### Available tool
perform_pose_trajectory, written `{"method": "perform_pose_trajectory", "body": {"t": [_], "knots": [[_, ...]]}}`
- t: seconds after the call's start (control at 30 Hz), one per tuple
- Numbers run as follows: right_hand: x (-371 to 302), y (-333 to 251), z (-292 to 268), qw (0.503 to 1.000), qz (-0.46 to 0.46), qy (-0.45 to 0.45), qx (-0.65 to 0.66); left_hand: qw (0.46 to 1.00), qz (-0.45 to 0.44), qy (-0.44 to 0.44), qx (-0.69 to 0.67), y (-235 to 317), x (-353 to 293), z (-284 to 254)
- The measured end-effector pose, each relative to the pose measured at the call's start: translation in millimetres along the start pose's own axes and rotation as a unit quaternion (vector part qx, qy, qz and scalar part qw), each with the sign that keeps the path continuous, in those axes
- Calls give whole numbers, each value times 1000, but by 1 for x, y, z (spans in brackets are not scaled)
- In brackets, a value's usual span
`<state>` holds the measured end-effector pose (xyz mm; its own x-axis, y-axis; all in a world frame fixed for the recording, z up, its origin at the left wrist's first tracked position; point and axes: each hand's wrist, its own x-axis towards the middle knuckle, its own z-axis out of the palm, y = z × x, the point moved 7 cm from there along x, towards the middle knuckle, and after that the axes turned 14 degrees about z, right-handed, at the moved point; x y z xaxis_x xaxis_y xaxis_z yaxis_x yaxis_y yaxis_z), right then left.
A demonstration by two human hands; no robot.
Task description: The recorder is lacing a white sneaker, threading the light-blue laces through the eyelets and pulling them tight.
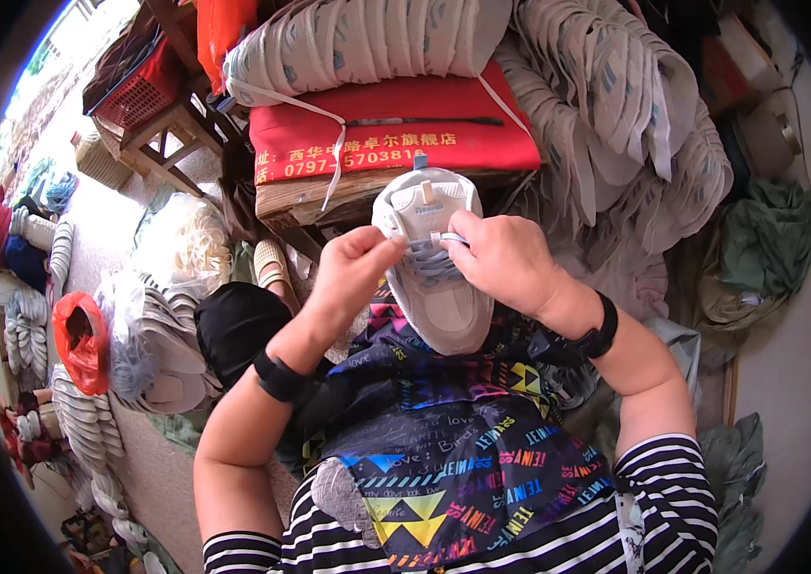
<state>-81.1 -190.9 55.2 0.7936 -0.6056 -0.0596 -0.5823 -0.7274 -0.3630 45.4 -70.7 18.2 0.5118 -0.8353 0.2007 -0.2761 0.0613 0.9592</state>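
A pale grey-white sneaker upper (458, 320) rests between my forearms, its toe toward me and its opening against the bench edge. Blue-grey shoelace rows (434, 266) cross its lower eyelets, below the tongue (427, 206). My right hand (506, 258) is closed at the right eyelet edge, pinching the shoelace near a small pale loop on the tongue. On the opposite eyelet edge, my left hand (360, 266) is closed in a pinch; its fingertips hide what is between them.
Ahead stands a wooden bench (329, 203) covered by a red cloth (291, 143). On it lie a thin dark tool (425, 121), a white lace (337, 163) and a row of nested shoe uppers (358, 48). More stacked uppers (606, 105) hang at right. Bundles and a red bag (80, 344) lie at left.
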Motion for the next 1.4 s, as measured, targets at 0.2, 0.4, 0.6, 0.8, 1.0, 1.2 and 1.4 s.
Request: {"method": "perform_pose_trajectory", "body": {"t": [0.2,0.4,0.6,0.8,1.0,1.2,1.4], "knots": [[-2,9,-2,982,-19,-44,184,951,-193,43,-238,-28,-7,-10],[-3,20,-19,951,-33,21,305,942,-216,35,-255,-34,-12,-11],[-2,49,-17,957,21,-22,290,975,-173,-32,-136,-18,-13,-36],[-11,45,-36,967,-86,225,-86,947,-68,-30,-312,-23,-9,-76],[10,88,-28,913,88,93,388,809,-95,168,-555,-28,-10,-130],[-2,163,-59,624,137,163,752,669,-74,319,-668,-81,-46,-226],[-38,254,-100,617,246,293,688,699,0,407,-588,-128,-104,-331]]}}
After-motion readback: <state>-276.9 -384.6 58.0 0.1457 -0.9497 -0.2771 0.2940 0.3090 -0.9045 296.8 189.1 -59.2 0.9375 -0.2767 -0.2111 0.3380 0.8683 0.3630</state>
